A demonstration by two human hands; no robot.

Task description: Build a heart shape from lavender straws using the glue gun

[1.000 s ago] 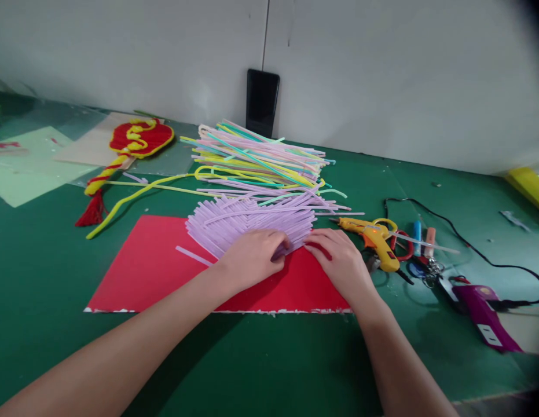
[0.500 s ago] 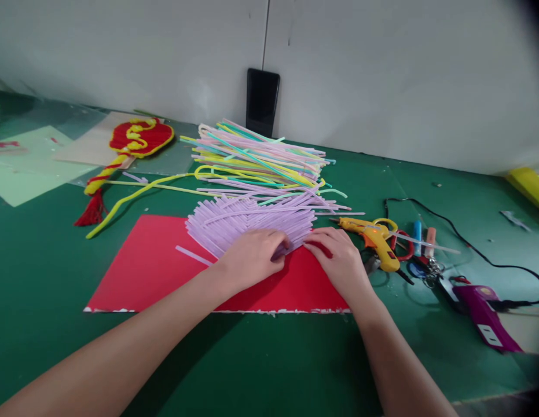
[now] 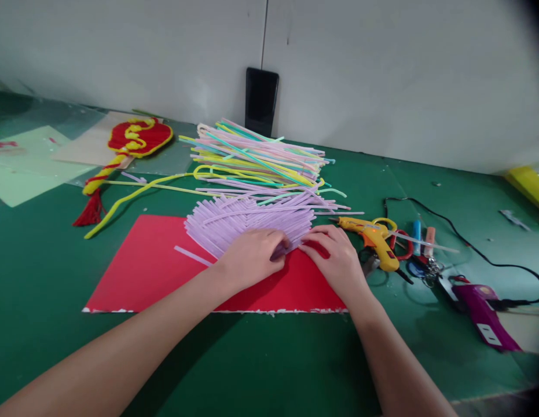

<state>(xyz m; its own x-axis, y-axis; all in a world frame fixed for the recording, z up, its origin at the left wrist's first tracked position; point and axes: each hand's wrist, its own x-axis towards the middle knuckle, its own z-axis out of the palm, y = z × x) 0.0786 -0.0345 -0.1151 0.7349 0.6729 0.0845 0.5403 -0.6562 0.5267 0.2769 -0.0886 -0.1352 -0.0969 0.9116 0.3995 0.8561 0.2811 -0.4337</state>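
Lilac pipe cleaners lie packed side by side in a herringbone pattern over a red sheet with a ragged white front edge. My left hand rests on their lower part, its fingers curled down at the front edge; a lilac pipe cleaner seems to be in its grip, though the fingertips are partly hidden. To its right, my right hand pinches the end of a lilac pipe cleaner between thumb and fingers, at the lower right border. A short lilac piece sticks out left of my left wrist.
Behind lies a heap of multicoloured pipe cleaners. A phone leans on the wall. At right are a yellow glue gun, scissors, keys and a purple device. A red-and-yellow fan-shaped craft lies left.
My right hand has shifted very slightly left along the lower right border. My left hand stays in place on the lilac pipe cleaners.
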